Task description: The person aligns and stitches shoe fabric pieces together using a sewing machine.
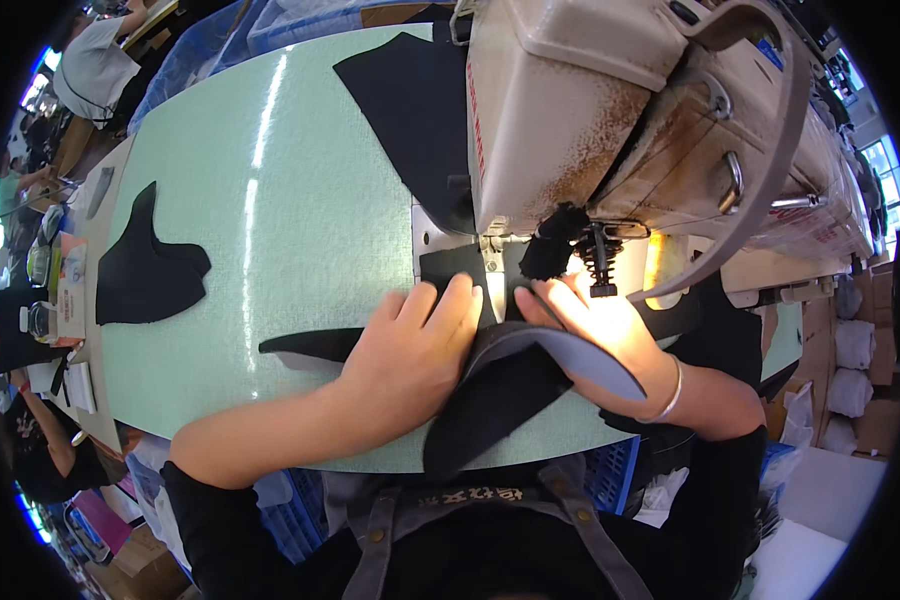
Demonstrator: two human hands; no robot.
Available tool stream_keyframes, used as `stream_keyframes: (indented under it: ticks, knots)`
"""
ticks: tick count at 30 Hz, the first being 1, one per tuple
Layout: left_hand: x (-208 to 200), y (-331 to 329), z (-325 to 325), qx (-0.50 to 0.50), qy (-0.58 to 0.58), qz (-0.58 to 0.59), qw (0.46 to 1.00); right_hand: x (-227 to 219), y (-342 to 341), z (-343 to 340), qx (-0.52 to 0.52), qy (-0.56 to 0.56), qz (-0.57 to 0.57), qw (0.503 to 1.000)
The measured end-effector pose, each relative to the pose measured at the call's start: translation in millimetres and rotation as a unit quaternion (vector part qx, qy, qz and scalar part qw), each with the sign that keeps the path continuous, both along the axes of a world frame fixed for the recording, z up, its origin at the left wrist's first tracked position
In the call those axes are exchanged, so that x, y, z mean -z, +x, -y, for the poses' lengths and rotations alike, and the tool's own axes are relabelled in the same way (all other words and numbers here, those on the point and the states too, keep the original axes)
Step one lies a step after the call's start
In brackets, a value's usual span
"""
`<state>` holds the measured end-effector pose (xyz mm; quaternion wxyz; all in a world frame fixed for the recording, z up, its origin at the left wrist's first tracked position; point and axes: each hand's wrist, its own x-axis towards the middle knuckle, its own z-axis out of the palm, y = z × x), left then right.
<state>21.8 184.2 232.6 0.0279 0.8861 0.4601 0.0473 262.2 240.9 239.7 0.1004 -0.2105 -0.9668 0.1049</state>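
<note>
We have both hands on a black fabric piece [490,400] at the needle area of a beige industrial sewing machine [610,120]. The piece lies on the pale green table [300,200], running from under the machine head back toward the table's near edge, where it hangs over slightly. Its grey underside [580,355] shows where the edge is folded up between our hands.

Our left hand [410,350] lies flat on the fabric, fingers stretched out and pressing down, fingertips just short of the presser foot [492,250]. Not gripping anything.

Our right hand [610,335] sits on the right side of the piece, fingers extended toward the needle, pinning the fabric down; a bracelet [670,395] is on the wrist. We cannot tell if the thumb pinches the fold.

More cut black pieces: one on the left of the table [150,270], well apart, another behind the machine [410,100].

Another person sits at far upper left [95,65].
</note>
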Motion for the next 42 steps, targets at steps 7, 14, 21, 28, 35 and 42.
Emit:
stream_keyframes:
  ticks: [7,14,21,28,35,42]
  knots:
    - [13.5,2.6,10.9,0.024,0.06,0.07,0.995,-4.1,-3.3,1.2,-0.047,0.118,0.046,0.991]
    - [9.8,-1.2,13.3,0.022,-0.007,0.108,0.994,-2.2,-3.3,4.4,-0.011,0.13,0.074,0.989]
    - [-4.5,1.3,11.4,0.022,-0.04,0.109,0.993,2.8,-3.7,1.6,-0.02,0.118,0.044,0.992]
    - [3.8,3.0,14.2,-0.004,-0.008,0.102,0.995,2.9,-4.7,0.6,-0.022,0.121,0.029,0.992]
    - [7.3,6.6,15.1,-0.014,0.025,0.063,0.998,2.4,-3.3,-0.8,-0.036,0.14,0.038,0.989]
    - [5.6,7.4,13.3,-0.01,0.015,0.064,0.998,5.1,-2.7,-1.4,-0.038,0.153,0.035,0.987]
